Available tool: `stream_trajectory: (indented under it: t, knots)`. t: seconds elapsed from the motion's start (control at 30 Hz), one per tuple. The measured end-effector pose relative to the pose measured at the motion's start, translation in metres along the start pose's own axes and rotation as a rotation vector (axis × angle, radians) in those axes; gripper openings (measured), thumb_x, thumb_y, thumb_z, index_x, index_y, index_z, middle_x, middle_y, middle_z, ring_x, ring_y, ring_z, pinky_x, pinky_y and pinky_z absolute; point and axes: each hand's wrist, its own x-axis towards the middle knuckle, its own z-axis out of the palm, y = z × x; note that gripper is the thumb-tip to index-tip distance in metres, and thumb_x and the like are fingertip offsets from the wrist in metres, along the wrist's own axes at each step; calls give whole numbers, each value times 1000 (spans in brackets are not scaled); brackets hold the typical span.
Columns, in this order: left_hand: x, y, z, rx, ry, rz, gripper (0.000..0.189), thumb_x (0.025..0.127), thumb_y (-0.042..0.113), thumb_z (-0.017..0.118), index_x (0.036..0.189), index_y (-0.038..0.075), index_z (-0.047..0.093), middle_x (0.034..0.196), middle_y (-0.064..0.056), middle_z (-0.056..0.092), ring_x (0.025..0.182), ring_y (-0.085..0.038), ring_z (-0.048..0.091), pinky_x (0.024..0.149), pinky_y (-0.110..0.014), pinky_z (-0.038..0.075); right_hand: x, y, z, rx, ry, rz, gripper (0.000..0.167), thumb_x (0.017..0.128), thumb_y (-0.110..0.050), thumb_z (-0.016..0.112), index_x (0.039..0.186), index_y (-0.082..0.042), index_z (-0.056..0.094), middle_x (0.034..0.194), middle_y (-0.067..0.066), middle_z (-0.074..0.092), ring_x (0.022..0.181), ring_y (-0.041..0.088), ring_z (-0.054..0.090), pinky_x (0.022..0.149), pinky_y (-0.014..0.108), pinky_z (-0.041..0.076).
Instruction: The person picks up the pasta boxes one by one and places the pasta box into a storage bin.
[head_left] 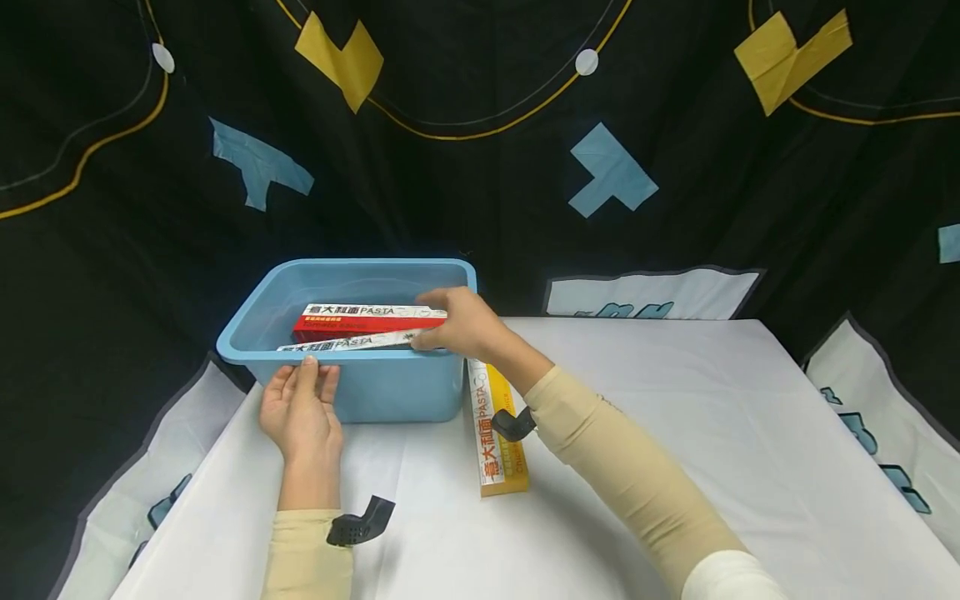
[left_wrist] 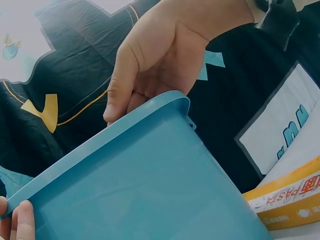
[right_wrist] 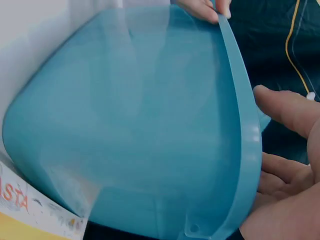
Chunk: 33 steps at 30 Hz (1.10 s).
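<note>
A light blue plastic bin (head_left: pixel 397 392) stands on the table's left part. At its front rim my left hand (head_left: pixel 303 417) holds the edge, the thumb over the rim and fingers against the outer wall. My right hand (head_left: pixel 465 325) reaches over the right end of the bin. Its thumb lies at the end of a white-faced pasta box (head_left: pixel 352 342), which slants inside, right end higher. Behind that one lies a red and white pasta box (head_left: pixel 367 321). In the right wrist view, the rim hides what the right hand (right_wrist: pixel 290 165) holds.
A yellow and white pasta box (head_left: pixel 498 442) lies on the white tabletop (head_left: pixel 675 400), just right of the bin and partly under the right forearm. Behind the table hangs a black cloth (head_left: pixel 480 200) with tape shapes.
</note>
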Motion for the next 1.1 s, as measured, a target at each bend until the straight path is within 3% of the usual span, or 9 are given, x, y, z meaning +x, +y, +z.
stream_trajectory:
  t: [0.1,0.3,0.53,0.83,0.97,1.1]
  knots:
    - [0,0,0,-7,5,-9,46,80,8,81,114,0,51,107,-16,59,84,-20,68,80,-34,58,-6,1,6,-6,41,-4,68,79,-31,82,140,-23,52,141,-2,52,119,21,49,90,43,55]
    - [-1,-1,3,7,-8,-16,44,82,7,78,116,1,50,111,-16,57,87,-21,67,82,-33,58,-28,17,5,196,144,-71,61,80,-33,80,135,-25,56,133,-8,56,111,16,57,84,29,57]
    - [0,1,9,0,-25,-20,40,83,6,77,114,1,51,110,-15,58,86,-20,67,82,-34,58,-60,32,-13,215,282,-141,68,79,-31,81,140,-22,51,142,-11,48,132,10,43,105,27,42]
    - [-1,1,7,-3,-29,-11,42,82,7,79,114,1,53,112,-16,60,87,-20,68,81,-34,58,-104,58,-28,148,419,-3,85,77,-27,83,148,-19,39,153,-6,37,140,17,35,107,33,41]
    - [-1,1,5,-9,-26,-12,41,82,6,78,114,0,53,111,-16,60,86,-20,69,82,-34,58,-124,75,-20,106,432,35,93,74,-33,85,151,-18,34,154,-2,34,140,23,34,109,38,39]
    - [-1,2,2,-34,-10,-26,40,82,5,78,113,0,53,110,-16,61,85,-21,69,81,-34,58,-138,83,-2,49,403,125,96,74,-40,83,151,-19,32,155,0,34,140,27,33,109,50,39]
